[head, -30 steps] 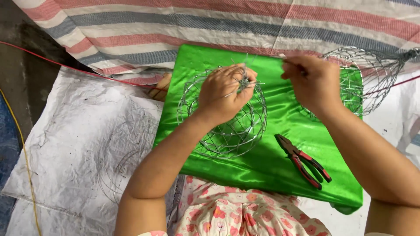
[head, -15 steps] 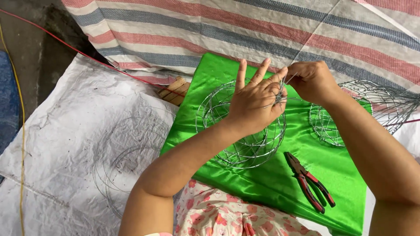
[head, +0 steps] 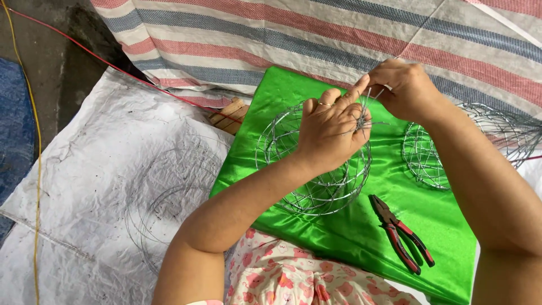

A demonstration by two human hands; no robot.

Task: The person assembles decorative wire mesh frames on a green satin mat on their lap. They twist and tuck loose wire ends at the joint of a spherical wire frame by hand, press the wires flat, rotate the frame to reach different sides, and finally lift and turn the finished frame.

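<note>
Head view: two hands work thin wire at the top of a round wire ball [head: 316, 164] on green cloth [head: 339, 226].
Left hand [head: 330, 127] rests on the ball, fingers curled onto its wires; right hand [head: 403, 87] pinches a wire strand just above. Red-handled pliers [head: 402, 232] lie nearby, a second wire ball [head: 426, 152] beside the right forearm.

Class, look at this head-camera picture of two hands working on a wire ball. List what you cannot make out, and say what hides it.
- Where the wire ends meet on the wire ball: head view, covered by the left hand and right hand.
- Second wire frame: partly behind the right forearm.
- Wooden object: mostly under the green cloth.
- Loose wire coils on the white sheet: too thin to count.
- Pliers: fully visible.
</note>
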